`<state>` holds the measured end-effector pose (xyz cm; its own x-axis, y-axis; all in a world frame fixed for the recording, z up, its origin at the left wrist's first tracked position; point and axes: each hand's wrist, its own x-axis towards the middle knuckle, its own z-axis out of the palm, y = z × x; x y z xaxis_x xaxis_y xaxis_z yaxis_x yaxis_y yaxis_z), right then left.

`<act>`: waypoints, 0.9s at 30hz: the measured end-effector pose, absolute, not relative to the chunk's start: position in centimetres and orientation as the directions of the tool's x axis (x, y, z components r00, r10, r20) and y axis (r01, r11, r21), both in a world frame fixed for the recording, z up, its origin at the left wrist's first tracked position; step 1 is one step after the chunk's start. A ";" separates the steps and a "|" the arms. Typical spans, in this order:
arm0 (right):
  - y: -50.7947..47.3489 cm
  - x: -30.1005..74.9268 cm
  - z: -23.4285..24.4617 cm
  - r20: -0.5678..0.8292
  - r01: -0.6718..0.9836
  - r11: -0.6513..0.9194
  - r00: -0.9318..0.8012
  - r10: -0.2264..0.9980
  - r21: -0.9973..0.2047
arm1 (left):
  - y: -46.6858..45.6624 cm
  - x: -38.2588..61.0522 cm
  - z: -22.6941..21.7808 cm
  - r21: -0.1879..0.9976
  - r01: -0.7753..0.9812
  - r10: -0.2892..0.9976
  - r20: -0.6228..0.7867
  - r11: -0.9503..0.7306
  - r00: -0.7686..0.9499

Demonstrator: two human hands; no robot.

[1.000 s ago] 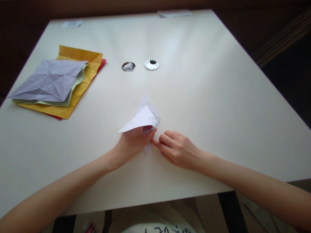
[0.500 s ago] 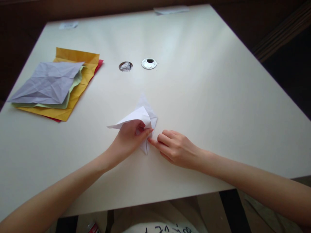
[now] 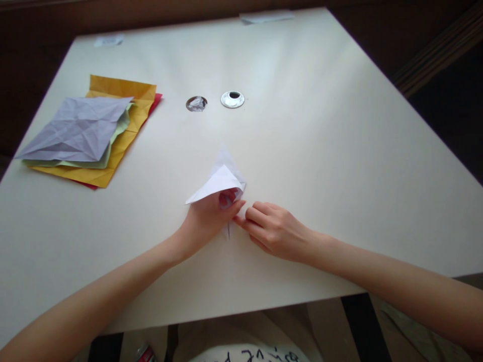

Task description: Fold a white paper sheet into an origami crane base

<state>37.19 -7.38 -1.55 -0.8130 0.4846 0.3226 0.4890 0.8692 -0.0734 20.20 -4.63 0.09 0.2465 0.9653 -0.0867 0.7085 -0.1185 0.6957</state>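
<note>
A folded sheet of white paper (image 3: pixel 218 182) lies on the table before me, its narrow lower tip pointing at me and one flap raised and curved. My left hand (image 3: pixel 211 213) is closed on that flap, thumb and fingers curled, with the paper draped over its back. Close by on the right, my right hand (image 3: pixel 271 229) has its fingers bent and its index fingertip against the paper's lower part, near my left thumb. Whether that hand also pinches an edge is hard to see, as the left hand covers much of the paper's middle.
At the left lies a stack of creased sheets: lilac (image 3: pixel 81 130), green, yellow (image 3: pixel 124 84) and red. Two round holes sit in the white table (image 3: pixel 320 151), one with a metal ring (image 3: pixel 232 99). White papers (image 3: pixel 266 17) lie along the far edge.
My left hand has moved slightly right, bringing the raised flap over with it. The right hand has barely shifted, its index finger still at the paper.
</note>
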 end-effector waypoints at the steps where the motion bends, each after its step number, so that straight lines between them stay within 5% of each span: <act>1: -7.4 37.2 -1.5 0.327 0.488 0.870 -0.813 0.482 -0.070 | -4.6 20.3 0.0 0.692 0.712 0.967 -0.084 -0.117 0.241; 22: -7.4 37.2 -1.8 0.301 0.485 0.871 -0.821 0.485 -0.081 | -4.6 19.8 -1.1 0.700 0.706 0.981 -0.041 -0.108 0.191; 27: -7.3 37.2 -1.8 0.320 0.492 0.867 -0.811 0.489 -0.079 | -4.1 19.2 -1.5 0.787 0.610 0.953 -0.109 -0.091 0.283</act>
